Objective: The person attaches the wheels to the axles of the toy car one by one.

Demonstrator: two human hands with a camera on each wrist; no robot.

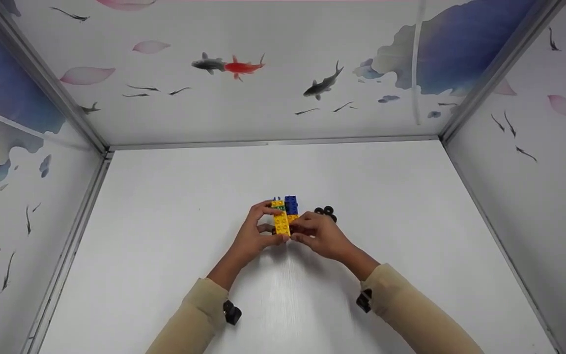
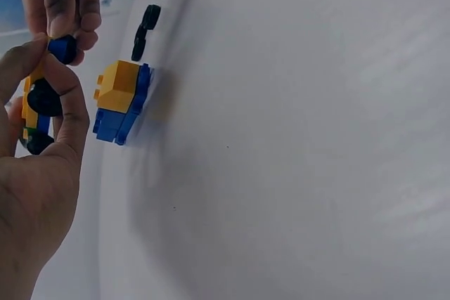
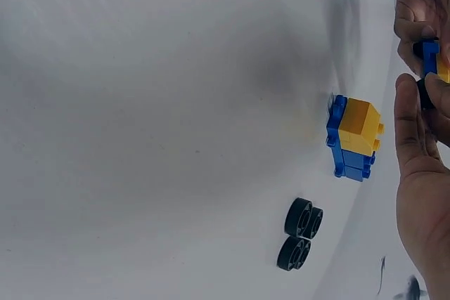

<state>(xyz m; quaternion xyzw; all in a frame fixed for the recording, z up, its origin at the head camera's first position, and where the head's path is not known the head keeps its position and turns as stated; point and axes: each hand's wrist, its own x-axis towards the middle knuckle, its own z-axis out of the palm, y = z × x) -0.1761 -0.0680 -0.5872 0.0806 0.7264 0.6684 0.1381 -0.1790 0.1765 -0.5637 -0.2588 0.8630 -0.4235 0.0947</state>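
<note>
A yellow block assembly (image 1: 281, 223) with a green piece, a blue underside and black wheels (image 2: 45, 98) is held up between both hands. My left hand (image 1: 253, 234) grips its left side, thumb at the near end. With its fingertips my right hand (image 1: 323, 235) pinches the near end, beside a black wheel (image 3: 425, 94). The left wrist view shows the left hand (image 2: 42, 194) curled round the assembly; the right wrist view shows the right hand (image 3: 425, 194) at its wheel.
A second assembly, blue (image 1: 291, 204) with a yellow sloped part (image 3: 358, 126), stands on the white table (image 1: 165, 255) just beyond the hands. Several loose black wheels (image 1: 328, 210) lie to its right. Patterned walls (image 1: 273, 108) enclose the table at the back and sides.
</note>
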